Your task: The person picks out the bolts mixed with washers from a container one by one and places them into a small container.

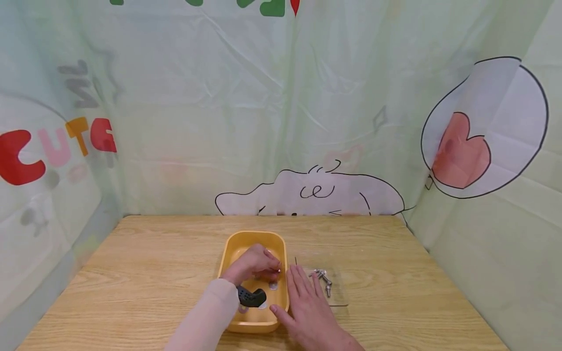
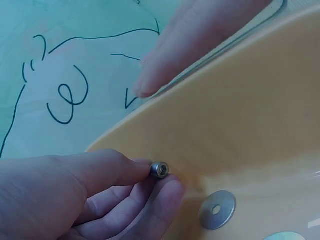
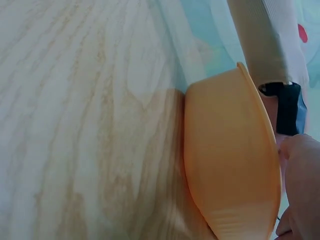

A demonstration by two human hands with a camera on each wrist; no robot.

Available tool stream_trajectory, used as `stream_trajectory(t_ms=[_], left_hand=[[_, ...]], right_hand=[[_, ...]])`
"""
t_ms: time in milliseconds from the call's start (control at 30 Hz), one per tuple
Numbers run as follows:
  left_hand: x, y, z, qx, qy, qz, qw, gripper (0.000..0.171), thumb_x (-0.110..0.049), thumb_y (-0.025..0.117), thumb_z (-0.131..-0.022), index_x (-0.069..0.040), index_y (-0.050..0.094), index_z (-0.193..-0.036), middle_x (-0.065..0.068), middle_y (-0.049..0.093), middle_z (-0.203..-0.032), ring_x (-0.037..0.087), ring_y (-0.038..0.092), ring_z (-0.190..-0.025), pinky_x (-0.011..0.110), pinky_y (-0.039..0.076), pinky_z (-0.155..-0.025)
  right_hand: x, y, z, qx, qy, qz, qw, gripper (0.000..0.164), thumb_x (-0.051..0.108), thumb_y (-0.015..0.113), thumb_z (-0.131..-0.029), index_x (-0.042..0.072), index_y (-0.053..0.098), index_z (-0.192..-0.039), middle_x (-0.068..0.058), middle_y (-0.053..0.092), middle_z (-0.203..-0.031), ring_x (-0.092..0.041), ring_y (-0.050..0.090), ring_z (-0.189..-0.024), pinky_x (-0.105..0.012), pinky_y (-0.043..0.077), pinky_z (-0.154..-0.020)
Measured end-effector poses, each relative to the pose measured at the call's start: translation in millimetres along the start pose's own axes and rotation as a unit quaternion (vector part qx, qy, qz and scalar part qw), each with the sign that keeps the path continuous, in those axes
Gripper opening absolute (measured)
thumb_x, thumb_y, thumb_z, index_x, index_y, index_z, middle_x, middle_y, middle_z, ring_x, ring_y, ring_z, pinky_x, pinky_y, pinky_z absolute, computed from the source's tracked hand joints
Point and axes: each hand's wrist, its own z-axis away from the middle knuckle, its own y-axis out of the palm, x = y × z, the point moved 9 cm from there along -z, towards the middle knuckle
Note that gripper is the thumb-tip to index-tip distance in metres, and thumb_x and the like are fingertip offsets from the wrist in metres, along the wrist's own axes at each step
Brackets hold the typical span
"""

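One small metal screw (image 2: 160,170) shows clearly only from the left wrist, where its head faces the camera; from the head view it is little more than a glint at the fingertips. That head view alone shows several silvery bolts (image 1: 325,278) in a clear container (image 1: 340,293) to the right of the yellow tray (image 1: 252,327), while the right wrist view shows the tray's outer wall standing on the table (image 1: 153,268).

The screw has a round, grey head with a hexagonal socket; its shank is hidden by the fingers. It is held inside the tray, near the right wall, with a flat washer (image 2: 226,201) just beside it.

The left hand (image 1: 256,263) pinches the screw between thumb and finger, its other fingers curled beneath, reaching in from a pale sleeve (image 1: 206,312) with a black strap (image 1: 252,298) at the wrist. The right hand (image 1: 309,309) lies along the tray's right rim, fingers straight and thumb spread, holding nothing.
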Motion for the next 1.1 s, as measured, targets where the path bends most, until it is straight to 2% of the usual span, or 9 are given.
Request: stream_trajectory(t_ms=[233,467,867,1100], left_hand=[[-9.8,-2.5,0.7,0.016,0.019,0.011,0.9996,0.016,-0.014,0.070,-0.091,0.001,0.074,-0.096,0.010,0.075,-0.083,0.023,0.074,-0.076,0.034,0.061,-0.082],[-21.4,-1.3,1.3,0.022,0.033,0.046,0.9982,0.017,-0.008,0.068,-0.092,0.006,0.071,-0.101,0.014,0.074,-0.087,0.022,0.075,-0.078,0.039,0.061,-0.083],[-37.9,4.3,1.9,0.039,0.058,0.062,0.9956,0.018,-0.006,0.068,-0.092,0.007,0.069,-0.104,0.014,0.074,-0.088,0.018,0.074,-0.076,0.040,0.060,-0.085],[-46.3,11.8,2.8,0.043,0.075,0.069,0.9939,0.021,-0.004,0.068,-0.091,0.010,0.069,-0.107,0.017,0.074,-0.090,0.017,0.073,-0.075,0.035,0.063,-0.077]], right_hand=[[-14.0,-11.5,2.1,-0.018,0.021,-0.010,1.000,0.089,0.066,0.035,-0.098,-0.003,0.026,-0.154,-0.020,0.023,-0.163,-0.035,0.019,-0.153,-0.063,0.011,-0.122],[-28.8,-18.1,5.6,-0.030,0.041,0.001,0.999,0.085,0.061,0.041,-0.099,-0.004,0.027,-0.153,-0.021,0.023,-0.163,-0.036,0.019,-0.153,-0.063,0.010,-0.122],[-52.8,-27.2,14.3,-0.060,0.061,0.008,0.996,0.084,0.057,0.046,-0.099,-0.006,0.030,-0.151,-0.022,0.026,-0.161,-0.038,0.020,-0.152,-0.064,0.011,-0.121],[-62.2,-31.7,19.1,-0.075,0.063,0.020,0.995,0.082,0.054,0.048,-0.099,-0.008,0.033,-0.149,-0.026,0.027,-0.159,-0.040,0.023,-0.150,-0.066,0.014,-0.119]])
